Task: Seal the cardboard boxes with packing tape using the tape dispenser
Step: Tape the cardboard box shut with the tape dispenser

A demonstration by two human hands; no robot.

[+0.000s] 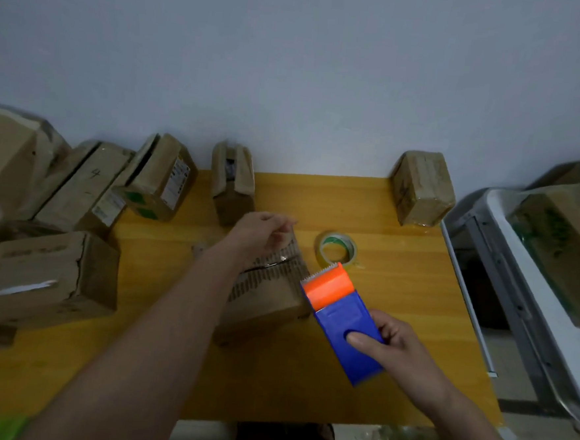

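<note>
Cardboard boxes crowd the table's (pixel 401 220) left edge and back edge: 1 taped box (pixel 47 278) at the left edge, several more, some with flaps gaping, along the back-left corner, an open-topped box (pixel 233 181) against the back edge, and a wrapped box (pixel 421 187) at the back-right corner. Near the table's middle sits the box in hand (pixel 266 290), its printed top crossed by a clear strip of tape. The left hand (pixel 260 233) reaches over this box's far end with fingers loosely bent at the far corner; it appears to be pressing or pinching the tape end there, though blur keeps me from telling which. Just behind the box lies a spare tape roll (pixel 336 249). The right hand (pixel 396 344) grips the tape dispenser (pixel 340 319), thumb pressed into the recess of its blue body, with the orange toothed head pointing at the box's right side, close beside it or just touching. I judge the step to be laying a strip across the top seam. The next move likely calls for drawing the dispenser on down the near side, then tilting the teeth to cut. The box lies left of the dispenser grip and under the left hand.
</note>
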